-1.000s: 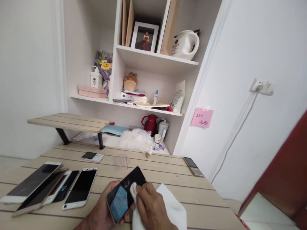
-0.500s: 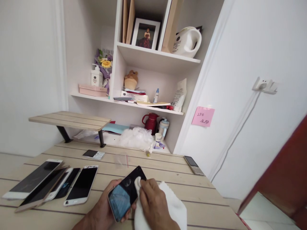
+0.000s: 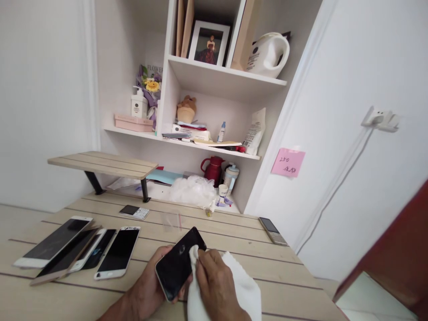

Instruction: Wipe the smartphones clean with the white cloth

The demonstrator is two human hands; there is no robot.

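Observation:
A smartphone (image 3: 177, 267) with a dark, glossy screen is tilted over the table at the lower middle. My left hand (image 3: 150, 283) is closed around its left and lower edges, fingertips showing on the far side. Bunched in the fingers of my right hand (image 3: 217, 281) is a white cloth (image 3: 245, 285), whose pinched corner touches the phone's right edge and screen. The rest of the cloth hangs below and to the right of that hand. To the left lie several other smartphones, the nearest a white-framed phone (image 3: 118, 252) with a black screen.
A white keypad phone (image 3: 134, 211) and a small clear bag (image 3: 172, 221) lie farther back on the slatted table (image 3: 284, 290). Another keypad phone (image 3: 272, 231) rests at the right edge. Behind stand a raised wooden stand (image 3: 103, 164) and white shelves (image 3: 227, 76).
The bright reflection on the phone's screen has gone and the screen looks dark. The phone's tilt has shifted slightly. The background sits a little farther right in view.

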